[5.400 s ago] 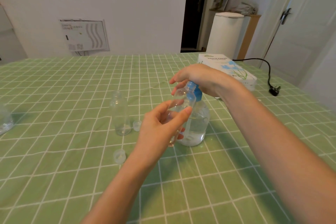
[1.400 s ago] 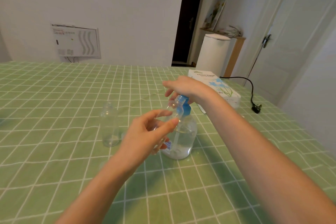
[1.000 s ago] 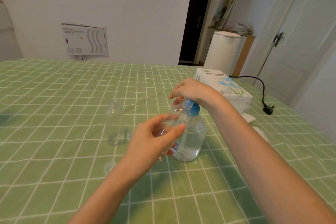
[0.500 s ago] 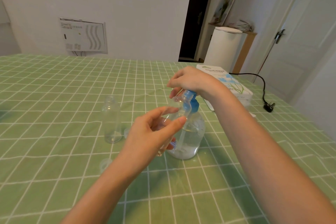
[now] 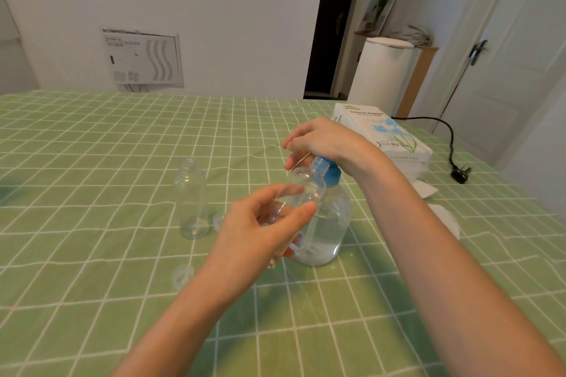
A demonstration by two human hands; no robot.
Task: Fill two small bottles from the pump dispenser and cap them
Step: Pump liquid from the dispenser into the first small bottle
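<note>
A clear pump dispenser [image 5: 326, 225] with a blue pump head [image 5: 327, 171] stands mid-table, partly full of clear liquid. My left hand [image 5: 260, 232] grips a small clear bottle [image 5: 301, 190], tilted, with its mouth up at the blue nozzle. My right hand [image 5: 324, 141] rests on top of the pump head, fingers bent over it. A second small clear bottle [image 5: 191, 197] stands upright and uncapped to the left. One clear cap [image 5: 183, 275] lies in front of it; another cap [image 5: 219, 220] lies beside its base.
The table wears a green checked cloth [image 5: 92, 162]. A white tissue box [image 5: 382, 135] sits behind my right hand, with loose tissues [image 5: 441, 214] to its right. A black power cord and plug [image 5: 458, 173] lie at the far right edge.
My left hand still holds the small bottle at the nozzle and my right hand stays on the pump head. The camera view shifted slightly; the hands barely moved.
</note>
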